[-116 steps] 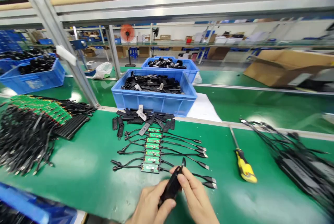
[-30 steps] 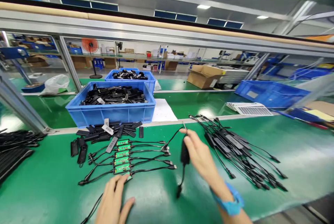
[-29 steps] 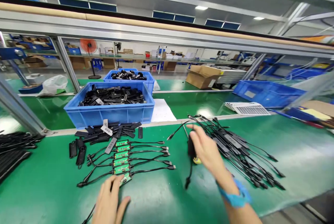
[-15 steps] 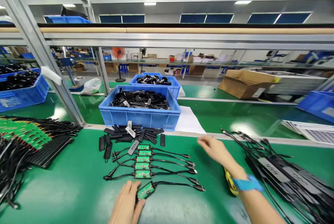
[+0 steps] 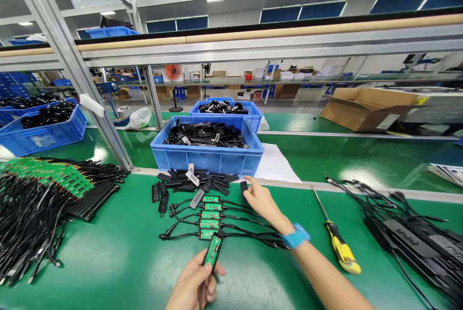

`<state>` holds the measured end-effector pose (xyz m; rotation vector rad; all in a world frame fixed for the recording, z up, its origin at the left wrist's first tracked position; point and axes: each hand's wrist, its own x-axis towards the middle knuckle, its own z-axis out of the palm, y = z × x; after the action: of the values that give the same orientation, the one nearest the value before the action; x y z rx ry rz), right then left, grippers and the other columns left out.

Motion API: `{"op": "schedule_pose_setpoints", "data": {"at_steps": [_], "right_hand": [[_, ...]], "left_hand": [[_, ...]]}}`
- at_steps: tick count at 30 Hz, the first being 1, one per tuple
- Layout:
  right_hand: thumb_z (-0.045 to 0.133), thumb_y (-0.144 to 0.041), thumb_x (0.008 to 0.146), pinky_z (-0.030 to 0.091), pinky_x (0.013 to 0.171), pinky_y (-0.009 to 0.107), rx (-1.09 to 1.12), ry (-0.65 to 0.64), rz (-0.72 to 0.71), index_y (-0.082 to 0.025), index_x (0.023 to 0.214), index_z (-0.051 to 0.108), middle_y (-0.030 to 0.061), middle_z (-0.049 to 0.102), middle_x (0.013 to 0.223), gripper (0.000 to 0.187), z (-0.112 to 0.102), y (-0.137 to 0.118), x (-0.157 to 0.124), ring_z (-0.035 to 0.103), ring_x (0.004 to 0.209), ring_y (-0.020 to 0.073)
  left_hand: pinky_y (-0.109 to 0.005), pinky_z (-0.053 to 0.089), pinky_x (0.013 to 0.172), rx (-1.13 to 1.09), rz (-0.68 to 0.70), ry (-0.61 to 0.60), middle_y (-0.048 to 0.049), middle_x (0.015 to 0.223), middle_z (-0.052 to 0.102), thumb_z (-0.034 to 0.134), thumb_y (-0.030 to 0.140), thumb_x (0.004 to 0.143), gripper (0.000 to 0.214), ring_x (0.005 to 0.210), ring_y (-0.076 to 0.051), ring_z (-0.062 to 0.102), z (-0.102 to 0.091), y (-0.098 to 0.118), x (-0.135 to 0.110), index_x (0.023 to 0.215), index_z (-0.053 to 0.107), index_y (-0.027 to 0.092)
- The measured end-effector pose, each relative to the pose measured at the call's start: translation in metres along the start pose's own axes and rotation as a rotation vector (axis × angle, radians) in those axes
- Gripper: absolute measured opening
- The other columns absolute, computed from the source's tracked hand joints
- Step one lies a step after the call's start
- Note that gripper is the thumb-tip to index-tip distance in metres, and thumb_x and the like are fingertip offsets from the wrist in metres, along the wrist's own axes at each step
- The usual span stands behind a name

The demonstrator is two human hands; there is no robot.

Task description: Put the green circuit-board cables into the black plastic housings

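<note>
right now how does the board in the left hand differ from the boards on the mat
The board in the left hand is lifted and tilted up, while the boards on the mat lie flat. It is held alone; they sit in a close column. All are green circuit boards with black cables.

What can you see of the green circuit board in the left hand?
The green circuit board is a narrow rectangular board with small components and pale metallic spots on its face, too small to read. It is held up off the green bench, tilted, its lower end gripped between the thumb and fingers of the left hand. A black cable runs down past the hand. Seen from above, its top end overlaps the row of similar boards lying on the bench.
</note>
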<state>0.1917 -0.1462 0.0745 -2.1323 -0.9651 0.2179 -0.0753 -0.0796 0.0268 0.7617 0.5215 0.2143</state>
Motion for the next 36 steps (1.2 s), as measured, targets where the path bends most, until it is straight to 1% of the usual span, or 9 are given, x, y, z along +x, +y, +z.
{"op": "schedule_pose_setpoints", "data": {"at_steps": [4,10,15,20,23,26,32,34,36], "right_hand": [[0.039,-0.037,0.093,0.044,0.054,0.026,0.208,-0.078,-0.025,-0.017,0.120,0.044,-0.0077,0.045,0.060,0.034,-0.013,-0.021,-0.068,0.050,0.053,0.0133],[0.058,-0.052,0.087,0.044,0.052,0.024,0.686,-0.122,0.124,-0.021,0.105,0.047,-0.0015,0.055,0.075,0.037,0.006,-0.040,-0.143,0.058,0.065,0.0155],[0.064,-0.052,0.084,0.047,0.054,0.024,0.779,-0.120,0.155,-0.021,0.105,0.051,-0.0018,0.053,0.080,0.040,0.015,-0.039,-0.150,0.060,0.062,0.0131],[0.069,-0.052,0.080,0.049,0.052,0.025,0.818,-0.145,0.170,-0.024,0.106,0.049,-0.0015,0.051,0.090,0.044,0.019,-0.043,-0.148,0.060,0.060,0.0116],[0.059,-0.060,0.085,0.046,0.049,0.025,0.819,-0.172,0.179,-0.024,0.113,0.048,0.0001,0.053,0.091,0.046,0.019,-0.045,-0.146,0.058,0.058,0.0122],[0.047,-0.062,0.090,0.044,0.054,0.027,0.741,-0.213,0.116,-0.019,0.100,0.059,0.0010,0.058,0.078,0.046,0.017,-0.047,-0.145,0.054,0.059,0.0136],[0.040,-0.053,0.097,0.042,0.060,0.026,0.551,-0.007,-0.018,-0.019,0.079,0.057,0.0010,0.057,0.072,0.042,0.021,-0.051,-0.155,0.051,0.065,0.0150],[0.036,-0.049,0.099,0.043,0.062,0.025,0.486,0.025,-0.039,-0.020,0.083,0.059,0.0016,0.060,0.075,0.040,0.014,-0.050,-0.155,0.053,0.068,0.0154],[0.033,-0.047,0.100,0.045,0.065,0.025,0.395,0.099,-0.043,-0.020,0.093,0.061,0.0030,0.063,0.081,0.039,-0.008,-0.045,-0.150,0.057,0.073,0.0163]], "left_hand": [[-0.021,0.048,0.059,0.052,-0.014,-0.031,-0.0141,0.106,0.070,0.091,0.039,0.060,0.064,0.067,-0.012,0.066,0.013,-0.009,0.000,0.113,0.065,0.014],[-0.024,0.053,0.070,0.158,0.026,-0.147,-0.0146,0.109,0.069,0.092,0.037,0.056,0.064,0.081,-0.019,0.070,0.038,-0.015,-0.002,0.110,0.069,0.013],[-0.023,0.052,0.075,0.256,0.024,-0.199,-0.0126,0.110,0.068,0.092,0.037,0.057,0.065,0.082,-0.017,0.069,0.045,-0.009,-0.009,0.113,0.069,0.014],[-0.023,0.052,0.065,0.368,0.096,-0.168,-0.0129,0.098,0.069,0.081,0.053,0.068,0.063,0.075,-0.016,0.067,0.048,-0.005,-0.015,0.112,0.067,0.010],[-0.024,0.053,0.067,0.496,0.172,-0.177,-0.0132,0.100,0.069,0.069,0.056,0.079,0.057,0.081,-0.019,0.068,0.047,-0.003,-0.018,0.113,0.066,0.011],[-0.026,0.055,0.073,0.733,0.274,-0.168,-0.0108,0.099,0.070,0.055,0.050,0.090,0.046,0.084,-0.020,0.069,0.044,-0.003,-0.021,0.120,0.062,0.016],[-0.021,0.053,0.062,1.037,0.389,-0.140,-0.0059,0.079,0.072,0.040,0.043,0.097,0.037,0.062,-0.016,0.067,0.044,-0.014,-0.019,0.119,0.060,0.021],[-0.024,0.055,0.071,1.098,0.418,-0.174,-0.0078,0.093,0.074,0.042,0.042,0.096,0.038,0.077,-0.019,0.070,0.044,-0.014,-0.014,0.126,0.058,0.024],[-0.033,0.054,0.090,1.214,0.517,-0.196,-0.0104,0.125,0.066,0.050,0.040,0.092,0.050,0.108,-0.025,0.066,0.039,-0.008,-0.005,0.141,0.046,0.028]]}}
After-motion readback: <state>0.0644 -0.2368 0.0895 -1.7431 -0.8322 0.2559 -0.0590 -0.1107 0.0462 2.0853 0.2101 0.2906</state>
